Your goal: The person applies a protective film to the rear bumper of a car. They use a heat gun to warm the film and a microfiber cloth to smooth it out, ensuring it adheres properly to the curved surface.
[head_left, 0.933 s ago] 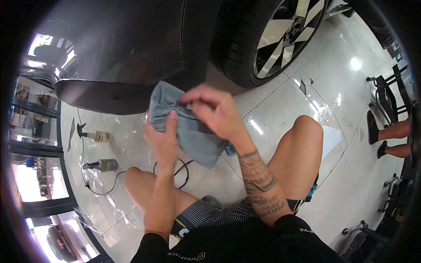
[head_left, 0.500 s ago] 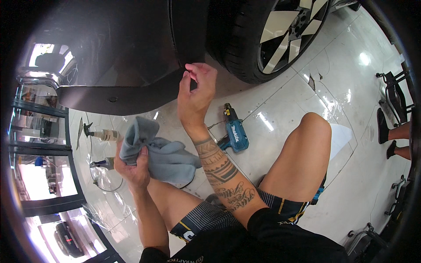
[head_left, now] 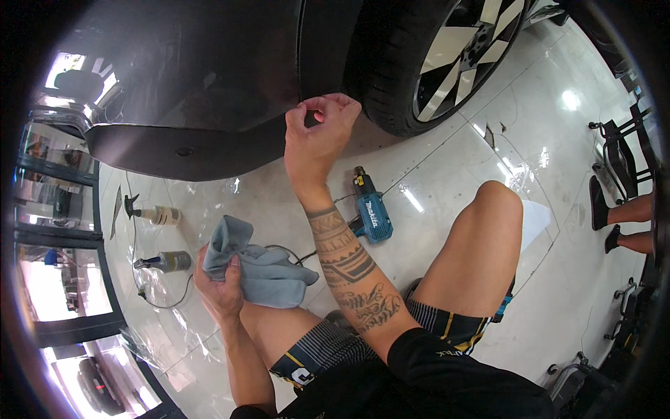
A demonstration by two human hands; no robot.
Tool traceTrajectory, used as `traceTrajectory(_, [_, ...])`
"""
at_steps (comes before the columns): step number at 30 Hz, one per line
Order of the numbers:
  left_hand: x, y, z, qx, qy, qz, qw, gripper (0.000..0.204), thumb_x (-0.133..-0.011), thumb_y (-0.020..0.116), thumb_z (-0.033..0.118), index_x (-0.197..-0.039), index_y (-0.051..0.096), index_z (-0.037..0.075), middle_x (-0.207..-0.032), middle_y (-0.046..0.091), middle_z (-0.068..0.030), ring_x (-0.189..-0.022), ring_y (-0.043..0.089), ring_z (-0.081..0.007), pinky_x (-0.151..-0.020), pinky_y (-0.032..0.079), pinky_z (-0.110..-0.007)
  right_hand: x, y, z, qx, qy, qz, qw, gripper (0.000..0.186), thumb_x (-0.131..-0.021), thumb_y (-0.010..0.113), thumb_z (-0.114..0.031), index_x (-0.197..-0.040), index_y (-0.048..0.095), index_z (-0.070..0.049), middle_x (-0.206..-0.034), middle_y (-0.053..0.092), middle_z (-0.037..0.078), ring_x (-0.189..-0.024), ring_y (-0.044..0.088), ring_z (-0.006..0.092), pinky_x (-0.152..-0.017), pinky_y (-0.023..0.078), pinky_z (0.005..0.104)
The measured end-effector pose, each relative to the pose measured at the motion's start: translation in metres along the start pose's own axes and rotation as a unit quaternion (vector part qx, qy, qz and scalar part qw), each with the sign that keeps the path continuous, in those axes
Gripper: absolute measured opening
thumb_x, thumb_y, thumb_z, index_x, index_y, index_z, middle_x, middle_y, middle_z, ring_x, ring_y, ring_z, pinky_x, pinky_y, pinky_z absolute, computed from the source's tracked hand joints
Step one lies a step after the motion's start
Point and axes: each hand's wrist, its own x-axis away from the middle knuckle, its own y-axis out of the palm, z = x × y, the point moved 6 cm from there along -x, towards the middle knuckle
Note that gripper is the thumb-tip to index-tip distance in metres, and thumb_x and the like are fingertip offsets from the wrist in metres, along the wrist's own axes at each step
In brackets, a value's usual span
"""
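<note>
A folded grey-blue cloth (head_left: pixel 269 276) is gripped in my left hand (head_left: pixel 222 292), thumb on top, above my left thigh. My right hand (head_left: pixel 315 150) is raised to the lower corner of the dark grey car panel (head_left: pixel 188 77), beside the wheel arch. Its thumb and forefinger pinch together at the panel's lower edge. Whatever lies between those fingertips is too small to make out. Just right of that hand is the black tyre (head_left: pixel 387 84). A teal and black heat gun (head_left: pixel 375 213) lies on the floor beside my right forearm.
Two spray bottles, one cream (head_left: pixel 162 215) and one grey (head_left: pixel 173 261), lie at left near a thin hose (head_left: pixel 164 305). Crumpled clear film (head_left: pixel 150 349) is by the glass doors. A white sheet (head_left: pixel 536 222) lies past my right knee. Another person's feet (head_left: pixel 599 202) are at far right.
My right hand has shifted slightly right along with the panel corner in view, its other fingers more spread. The left hand and cloth moved slightly down and right.
</note>
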Motion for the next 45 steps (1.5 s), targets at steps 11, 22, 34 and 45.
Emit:
traceTrajectory(11, [-0.034, 0.017, 0.036, 0.009, 0.081, 0.006, 0.997, 0.025, -0.078, 0.058, 0.008, -0.100, 0.057, -0.005, -0.081, 0.060, -0.0057, -0.075, 0.052, -0.0113, -0.073, 0.043, -0.025, -0.002, -0.002, 0.002, -0.003, -0.034, -0.017, 0.999, 0.013, -0.067, 0.060, 0.001, -0.073, 0.048, 0.000, -0.095, 0.038, 0.015, -0.093, 0.043, 0.0269, -0.078, 0.037, 0.0390])
traceTrajectory(22, [-0.107, 0.063, 0.117, -0.067, 0.185, 0.058, 0.979, 0.020, -0.079, 0.068, 0.016, -0.086, 0.057, 0.000, -0.072, 0.059, -0.0036, -0.069, 0.051, -0.0087, -0.066, 0.043, -0.023, -0.060, -0.048, 0.032, -0.063, -0.071, -0.053, 0.994, 0.020, -0.074, 0.056, -0.001, -0.094, 0.051, 0.000, -0.094, 0.045, 0.015, -0.082, 0.051, 0.0255, -0.073, 0.044, 0.0346])
traceTrajectory(34, [-0.103, 0.124, 0.103, -0.117, 0.256, 0.168, 0.945, 0.015, -0.074, 0.071, 0.008, -0.078, 0.058, 0.001, -0.068, 0.063, -0.0077, -0.059, 0.056, -0.0116, -0.057, 0.046, -0.026, -0.076, 0.006, 0.053, -0.176, -0.026, -0.224, 0.958, 0.033, -0.095, 0.036, -0.024, -0.116, 0.045, 0.000, -0.109, 0.047, 0.020, -0.100, 0.051, 0.0323, -0.089, 0.039, 0.0380])
traceTrajectory(45, [-0.080, 0.079, 0.091, -0.066, 0.185, 0.146, 0.970, 0.020, -0.075, 0.068, 0.006, -0.089, 0.055, 0.000, -0.081, 0.059, -0.0100, -0.075, 0.054, -0.0143, -0.071, 0.044, -0.027, -0.045, -0.041, 0.046, -0.171, 0.097, -0.127, 0.972, 0.033, -0.092, 0.043, -0.021, -0.117, 0.045, 0.000, -0.096, 0.055, 0.007, -0.089, 0.052, 0.0137, -0.079, 0.042, 0.0273])
